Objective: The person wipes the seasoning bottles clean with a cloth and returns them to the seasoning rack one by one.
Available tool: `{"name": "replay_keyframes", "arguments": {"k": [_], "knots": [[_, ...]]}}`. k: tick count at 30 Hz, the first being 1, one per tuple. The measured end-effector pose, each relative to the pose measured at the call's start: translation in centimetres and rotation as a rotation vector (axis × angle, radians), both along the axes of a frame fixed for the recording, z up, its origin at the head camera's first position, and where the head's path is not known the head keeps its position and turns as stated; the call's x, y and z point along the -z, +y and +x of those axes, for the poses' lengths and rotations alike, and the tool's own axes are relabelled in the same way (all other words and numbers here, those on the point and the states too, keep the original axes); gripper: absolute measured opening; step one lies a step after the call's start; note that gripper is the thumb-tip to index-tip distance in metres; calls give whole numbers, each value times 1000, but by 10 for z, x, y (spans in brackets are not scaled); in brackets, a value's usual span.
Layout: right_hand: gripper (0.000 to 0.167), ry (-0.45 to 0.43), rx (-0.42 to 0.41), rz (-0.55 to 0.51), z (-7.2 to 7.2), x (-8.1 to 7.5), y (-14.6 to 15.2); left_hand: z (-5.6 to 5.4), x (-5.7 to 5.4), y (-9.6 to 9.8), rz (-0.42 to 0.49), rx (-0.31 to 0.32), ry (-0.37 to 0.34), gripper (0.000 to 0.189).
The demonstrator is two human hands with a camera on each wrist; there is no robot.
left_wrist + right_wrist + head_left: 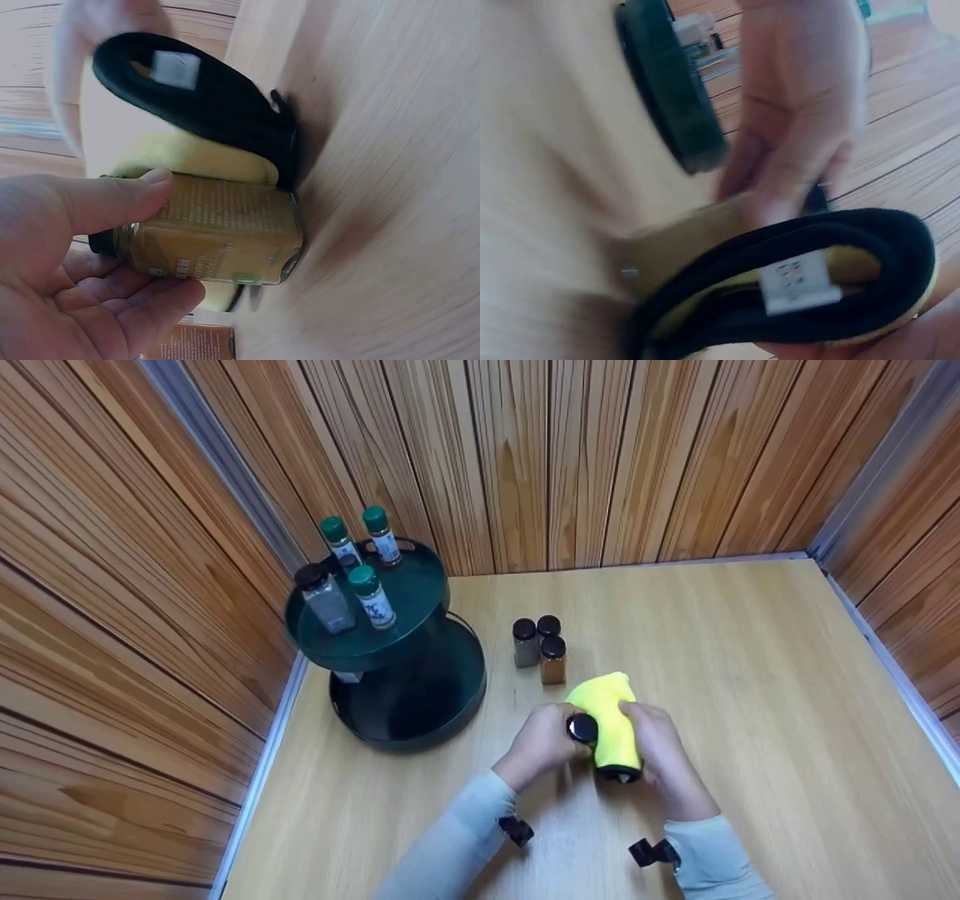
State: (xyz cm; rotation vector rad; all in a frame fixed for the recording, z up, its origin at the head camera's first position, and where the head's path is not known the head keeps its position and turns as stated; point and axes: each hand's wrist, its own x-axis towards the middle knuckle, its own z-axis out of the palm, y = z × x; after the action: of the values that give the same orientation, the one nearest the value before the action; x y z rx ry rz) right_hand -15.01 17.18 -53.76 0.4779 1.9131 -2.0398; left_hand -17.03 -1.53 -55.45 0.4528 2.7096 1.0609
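My left hand [541, 741] grips a square glass spice jar [225, 236] of yellow-brown powder between thumb and fingers. Its label reads partly as turmeric powder, and its black cap [582, 728] faces up in the head view. In my right hand [660, 741] is a folded bright yellow cloth [611, 716] with black edging and a small white tag [799, 281]. The cloth lies against the jar's side. Most of the right fingers are hidden behind the cloth. Just beyond the hands stand three black-capped spice jars [553, 664] in a close group.
On the left stands a two-tier dark green round rack [409, 641]. Its upper tier carries green-capped bottles [375, 601] and a larger dark-capped jar [328, 604]. A pale item shows partly on the lower tier. Wood-panelled walls [585, 465] border the wooden table [750, 660].
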Motion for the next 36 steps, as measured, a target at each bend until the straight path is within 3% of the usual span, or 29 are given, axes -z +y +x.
{"name": "replay_keyframes", "arguments": {"k": [3, 6, 15, 21, 26, 32, 36], "knots": [[42, 29, -1, -15, 0, -16, 3, 0, 0, 0, -1, -1, -4, 33], [42, 26, -20, -12, 0, -18, 4, 0, 0, -1, -7, -2, 1, 31], [43, -56, -6, 114, -1, 25, -4, 1, -1, 1, -43, -11, -26, 41], [41, 0, -57, 179, -2, 23, -1, -2, -1, 2, -3, 10, -54, 40], [40, 5, -72, 126, 1, 16, 6, -1, 1, 3, -2, 29, -76, 39], [41, 12, -20, 31, 4, 15, 13, -1, -1, 4, -34, 58, -38, 42], [41, 29, 15, 16, 4, 15, 17, 3, 0, 2, -5, 65, -9, 59]]}}
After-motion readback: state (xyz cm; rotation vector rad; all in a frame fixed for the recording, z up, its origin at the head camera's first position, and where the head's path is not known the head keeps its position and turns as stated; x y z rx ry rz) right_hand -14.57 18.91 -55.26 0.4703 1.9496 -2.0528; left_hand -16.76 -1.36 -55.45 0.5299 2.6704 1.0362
